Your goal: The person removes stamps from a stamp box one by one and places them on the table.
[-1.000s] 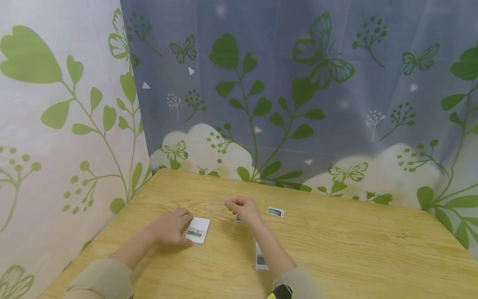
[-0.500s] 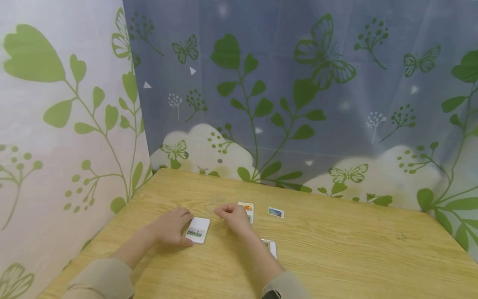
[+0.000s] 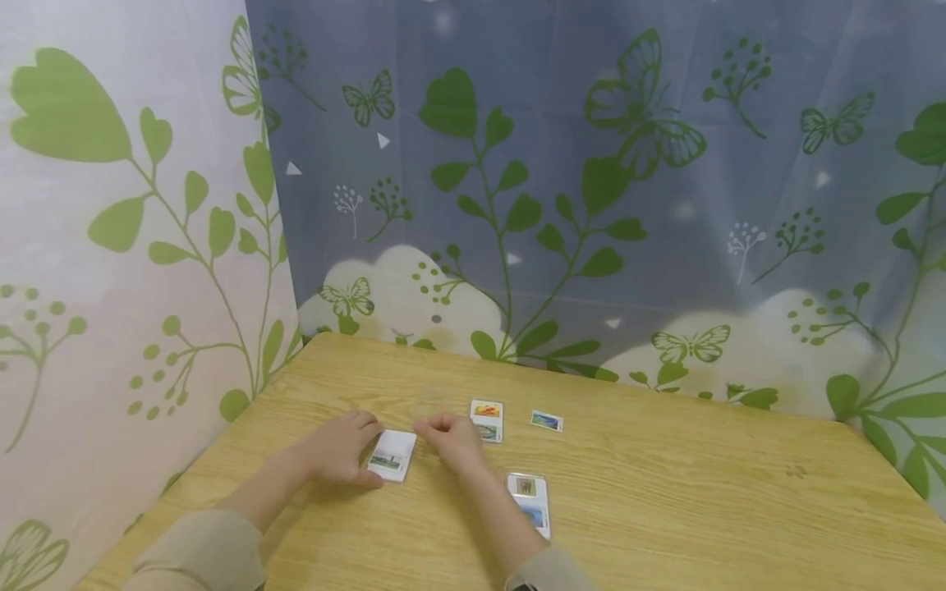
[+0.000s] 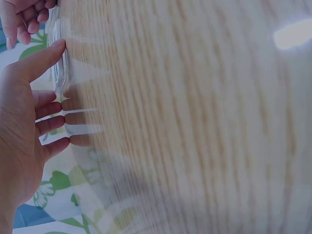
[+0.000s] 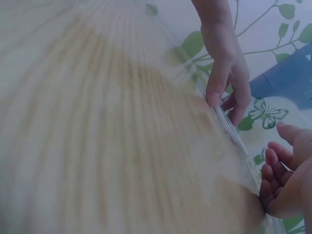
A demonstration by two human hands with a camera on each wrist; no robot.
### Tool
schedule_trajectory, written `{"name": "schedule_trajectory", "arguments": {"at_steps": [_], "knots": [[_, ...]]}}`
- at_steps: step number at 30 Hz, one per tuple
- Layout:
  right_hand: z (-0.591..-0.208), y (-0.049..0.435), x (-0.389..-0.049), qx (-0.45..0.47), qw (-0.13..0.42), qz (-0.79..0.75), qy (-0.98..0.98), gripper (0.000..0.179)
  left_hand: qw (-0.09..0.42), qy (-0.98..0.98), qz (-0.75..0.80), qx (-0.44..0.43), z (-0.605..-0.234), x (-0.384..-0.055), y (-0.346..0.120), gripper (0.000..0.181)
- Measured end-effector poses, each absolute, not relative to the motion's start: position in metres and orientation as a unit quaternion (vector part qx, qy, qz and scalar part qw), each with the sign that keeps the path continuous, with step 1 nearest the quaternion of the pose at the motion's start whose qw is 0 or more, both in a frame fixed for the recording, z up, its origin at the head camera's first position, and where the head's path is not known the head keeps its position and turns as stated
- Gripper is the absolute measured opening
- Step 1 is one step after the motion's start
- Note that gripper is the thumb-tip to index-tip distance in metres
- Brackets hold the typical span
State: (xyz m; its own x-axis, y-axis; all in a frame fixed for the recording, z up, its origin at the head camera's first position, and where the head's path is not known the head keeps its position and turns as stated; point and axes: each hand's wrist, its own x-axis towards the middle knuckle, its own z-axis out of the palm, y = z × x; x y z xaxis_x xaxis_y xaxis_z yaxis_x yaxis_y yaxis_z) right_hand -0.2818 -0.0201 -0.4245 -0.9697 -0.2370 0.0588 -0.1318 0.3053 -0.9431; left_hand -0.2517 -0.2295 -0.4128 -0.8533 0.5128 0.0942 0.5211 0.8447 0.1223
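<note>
My left hand (image 3: 342,450) grips a flat white case (image 3: 393,456) at its left side, thumb at the near edge and fingertips along the far edge. A small landscape picture lies on its lower half. In the left wrist view the case shows edge-on between thumb and fingers as clear, layered edges (image 4: 59,73). My right hand (image 3: 454,443) is just right of this case, its index fingertip close to the upper right corner. The right wrist view shows the right hand's fingers (image 5: 275,170) loosely curled, the thumb apart from them, with nothing visible in between.
Behind the right hand lies a white case (image 3: 487,408) with two pictures, partly covered by the hand. A similar case (image 3: 543,497) lies nearer me, beside the right forearm. A small picture card (image 3: 547,421) lies farther right on the wooden table (image 3: 680,484). Printed curtains (image 3: 547,271) stand behind.
My right hand has moved left and nearer me, up to the corner of the held case. The two cases near its arm now show more. The left hand keeps its place.
</note>
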Motion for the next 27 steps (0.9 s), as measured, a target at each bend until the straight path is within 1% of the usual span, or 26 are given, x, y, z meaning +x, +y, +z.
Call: {"name": "schedule_trajectory", "arguments": {"at_steps": [4,11,18,27], "knots": [[-0.426,-0.022,-0.28,-0.11,0.038,-0.573,0.811,0.025,0.032,-0.959,-0.075,-0.272,-0.412,-0.252,-0.229,0.08],[-0.43,-0.025,-0.278,-0.131,0.015,-0.525,0.841,0.021,0.038,-0.957,-0.069,-0.279,-0.411,-0.251,-0.229,0.078],[-0.427,-0.026,-0.272,-0.138,0.016,-0.496,0.857,0.022,0.033,-0.959,-0.073,-0.273,-0.411,-0.25,-0.229,0.077],[-0.429,-0.027,-0.271,-0.154,0.024,-0.467,0.871,0.018,0.041,-0.957,-0.065,-0.279,-0.415,-0.253,-0.231,0.078]]}}
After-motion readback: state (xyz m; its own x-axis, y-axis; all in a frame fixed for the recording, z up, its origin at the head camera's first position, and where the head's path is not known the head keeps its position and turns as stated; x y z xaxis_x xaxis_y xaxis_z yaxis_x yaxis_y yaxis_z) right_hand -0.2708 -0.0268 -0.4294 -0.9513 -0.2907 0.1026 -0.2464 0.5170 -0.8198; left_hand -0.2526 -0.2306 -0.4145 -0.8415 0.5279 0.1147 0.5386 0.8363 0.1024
